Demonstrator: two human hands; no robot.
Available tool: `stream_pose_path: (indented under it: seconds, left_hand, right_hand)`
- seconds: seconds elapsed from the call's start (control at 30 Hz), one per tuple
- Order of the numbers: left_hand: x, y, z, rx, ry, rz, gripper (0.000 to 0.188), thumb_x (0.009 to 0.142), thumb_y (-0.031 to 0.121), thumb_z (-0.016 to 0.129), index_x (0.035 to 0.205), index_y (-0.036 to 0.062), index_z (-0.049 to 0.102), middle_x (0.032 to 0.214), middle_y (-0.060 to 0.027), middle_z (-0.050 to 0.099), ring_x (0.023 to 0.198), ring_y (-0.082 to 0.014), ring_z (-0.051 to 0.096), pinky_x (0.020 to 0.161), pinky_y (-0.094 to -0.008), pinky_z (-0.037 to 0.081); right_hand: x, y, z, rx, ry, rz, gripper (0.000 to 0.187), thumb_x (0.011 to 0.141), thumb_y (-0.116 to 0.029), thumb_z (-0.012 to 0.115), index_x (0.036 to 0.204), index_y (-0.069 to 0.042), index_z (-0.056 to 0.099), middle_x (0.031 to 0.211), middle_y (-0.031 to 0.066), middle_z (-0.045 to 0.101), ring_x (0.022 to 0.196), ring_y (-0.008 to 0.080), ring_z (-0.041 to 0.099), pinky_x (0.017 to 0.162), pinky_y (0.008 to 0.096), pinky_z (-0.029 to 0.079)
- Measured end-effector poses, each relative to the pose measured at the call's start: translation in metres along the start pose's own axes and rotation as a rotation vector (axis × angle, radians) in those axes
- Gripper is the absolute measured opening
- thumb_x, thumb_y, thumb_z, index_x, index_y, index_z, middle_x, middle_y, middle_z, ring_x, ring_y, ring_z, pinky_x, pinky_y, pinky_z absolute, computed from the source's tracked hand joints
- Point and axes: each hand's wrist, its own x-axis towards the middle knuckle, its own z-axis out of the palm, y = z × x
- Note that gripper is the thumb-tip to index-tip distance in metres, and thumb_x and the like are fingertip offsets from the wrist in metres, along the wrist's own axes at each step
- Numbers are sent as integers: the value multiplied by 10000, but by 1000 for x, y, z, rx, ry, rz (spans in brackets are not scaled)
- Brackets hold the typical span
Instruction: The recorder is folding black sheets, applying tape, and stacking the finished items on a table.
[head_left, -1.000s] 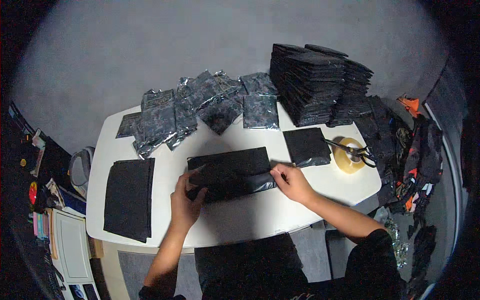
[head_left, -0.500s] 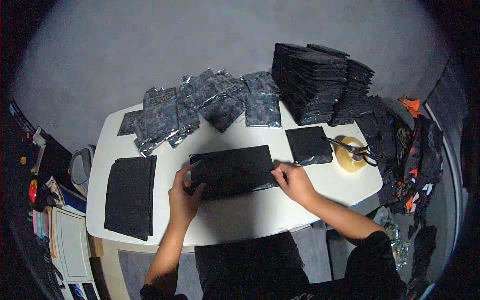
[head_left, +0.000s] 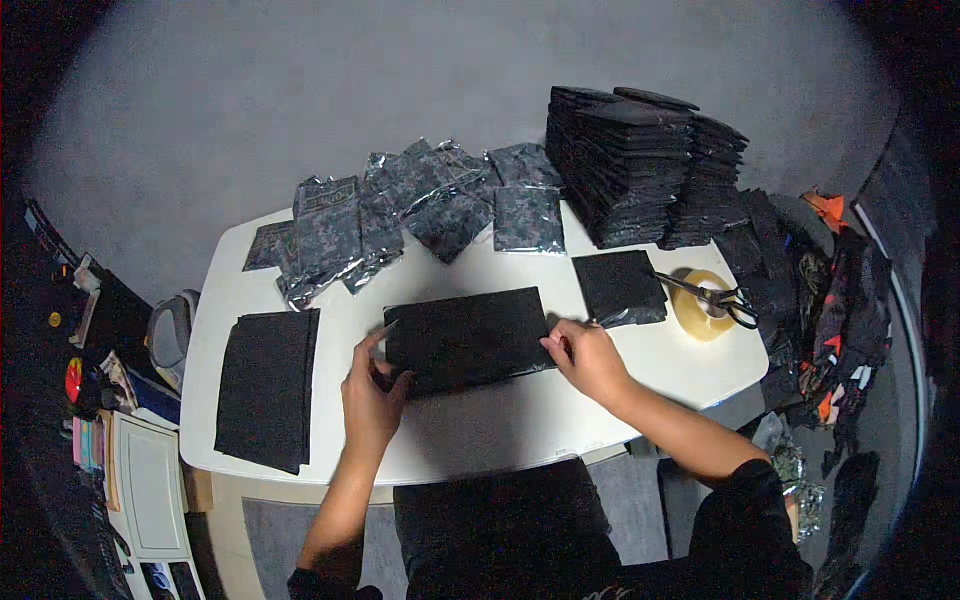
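A flat black rectangular packet, slightly shiny along its lower edge, lies crosswise on the white table in front of me. My left hand grips its left end, the index finger stretched along the side edge and the thumb at the lower corner. At the right end, my right hand pinches the lower corner between thumb and curled fingers. The fingers' undersides are hidden. Just beyond my right hand lies a smaller black square packet in clear plastic.
Left on the white table lies a stack of black sheets. Camouflage packets in shiny plastic line the far edge. Tall black stacks stand at the far right. Scissors rest on a tape roll.
Both hands keep their hold at the packet's ends, with barely any movement. The whole view has shifted slightly; the other things stay in place.
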Motion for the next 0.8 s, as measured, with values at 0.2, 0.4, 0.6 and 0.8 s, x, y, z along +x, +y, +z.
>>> stream_pose_path:
  seconds: [0.2, 0.4, 0.6, 0.8]
  left_hand:
    - [-2, -12, -2, 3, 57, 79, 692, 761, -61, 826, 1378, 76, 545, 774, -93, 612, 656, -205, 618, 653, -326, 513]
    - [-5, 3, -4, 161, 86, 104, 700, 754, -105, 757, 1399, 54, 533, 927, -122, 660, 917, -285, 644, 841, -406, 519]
    - [-13, 32, 22, 82, -234, 608, 630, 874, -64, 577, 1484, 29, 451, 1471, -215, 526, 1338, -428, 510, 1134, -509, 421]
    - [-26, 79, 61, 297, -538, 599, 693, 1004, 130, 509, 1612, 8, 200, 1611, -215, 365, 1399, -456, 454, 1181, -587, 341]
  right_hand:
    - [2, 0, 1, -5, -1, 7, 188, 906, -150, 748, 825, -20, 640, 731, 180, 696, 637, 371, 692, 600, 450, 549]
    - [1, 2, 0, -3, -23, 46, 192, 899, -162, 759, 819, -25, 650, 696, 169, 689, 610, 347, 690, 592, 434, 548]
    - [4, -3, 3, 15, -37, 60, 188, 892, -155, 764, 815, -27, 649, 688, 159, 685, 602, 326, 692, 587, 421, 544]
    - [2, 4, 4, 34, 16, 14, 202, 893, -156, 764, 798, -25, 644, 709, 161, 689, 631, 329, 698, 593, 424, 540]
